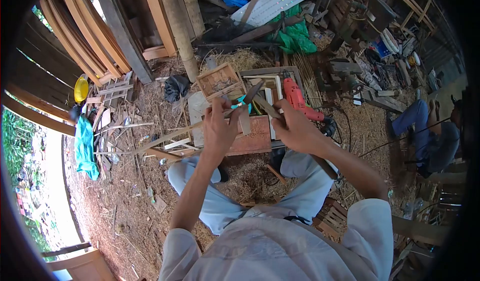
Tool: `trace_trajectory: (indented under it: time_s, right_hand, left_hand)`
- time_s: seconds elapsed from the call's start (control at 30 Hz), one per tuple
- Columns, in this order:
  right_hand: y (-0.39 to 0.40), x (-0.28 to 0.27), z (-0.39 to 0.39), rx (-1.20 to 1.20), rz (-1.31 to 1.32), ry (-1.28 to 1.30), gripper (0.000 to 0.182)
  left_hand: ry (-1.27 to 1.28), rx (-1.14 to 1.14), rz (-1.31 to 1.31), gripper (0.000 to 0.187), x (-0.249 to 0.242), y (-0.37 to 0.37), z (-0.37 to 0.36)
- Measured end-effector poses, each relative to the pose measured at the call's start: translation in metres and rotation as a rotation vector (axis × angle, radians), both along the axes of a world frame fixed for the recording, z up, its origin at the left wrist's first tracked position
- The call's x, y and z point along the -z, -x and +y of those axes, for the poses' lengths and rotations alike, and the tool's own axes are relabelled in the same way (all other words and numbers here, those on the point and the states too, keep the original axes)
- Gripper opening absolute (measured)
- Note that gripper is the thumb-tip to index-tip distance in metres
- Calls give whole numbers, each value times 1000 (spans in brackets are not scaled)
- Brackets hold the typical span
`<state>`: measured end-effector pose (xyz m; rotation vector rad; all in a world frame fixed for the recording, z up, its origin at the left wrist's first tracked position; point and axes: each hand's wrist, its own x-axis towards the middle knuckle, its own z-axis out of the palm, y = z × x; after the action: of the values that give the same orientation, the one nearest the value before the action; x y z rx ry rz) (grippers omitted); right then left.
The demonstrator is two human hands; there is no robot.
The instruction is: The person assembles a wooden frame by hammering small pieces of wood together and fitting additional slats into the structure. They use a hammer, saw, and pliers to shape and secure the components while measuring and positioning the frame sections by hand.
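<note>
Both my hands are raised over a low work spot between my knees. My left hand (218, 126) is closed around a thin wooden strip (172, 135) that slants down to the left. A small flat piece of wood (244, 123) hangs beside its fingertips. In my right hand (296, 126) is a hammer (254, 92), its dark metal head close to the left fingers. The wooden handle passes through the right fist, and its end shows below the wrist. Under the hands lies a reddish-brown wooden box (255, 140). A small wooden tray (199, 82) holding nails stands just beyond.
A red power drill (296, 97) lies to the right of the box. Wood scraps and shavings cover the ground. A black plastic bag (176, 88) and wooden frames (90, 26) are at left. Another person (434, 136) sits at far right. Green plastic sheeting (296, 37) lies behind.
</note>
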<state>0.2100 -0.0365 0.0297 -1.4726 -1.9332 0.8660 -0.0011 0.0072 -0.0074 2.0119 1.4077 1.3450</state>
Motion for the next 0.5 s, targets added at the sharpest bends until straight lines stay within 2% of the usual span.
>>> trace_trajectory:
  time_s: [0.03, 0.07, 0.1, 0.17, 0.23, 0.5]
  right_hand:
    - [-1, -2, 1, 5, 110, 145, 28]
    - [-1, -4, 1, 11, 221, 291, 32]
    - [2, -10, -1, 7, 223, 295, 32]
    - [10, -24, -5, 71, 707, 521, 33]
    - [7, -27, -6, 92, 671, 560, 31]
    - [1, -20, -13, 160, 675, 712, 22]
  left_hand:
    - [0, 112, -32, 28, 1, 4, 3]
    - [4, 107, -29, 28, 1, 8, 4]
    - [55, 163, -10, 26, -6, 11, 3]
    - [112, 212, 10, 24, -17, 17, 2]
    - [112, 135, 392, 21, -24, 20, 3]
    - [10, 79, 256, 15, -12, 13, 6]
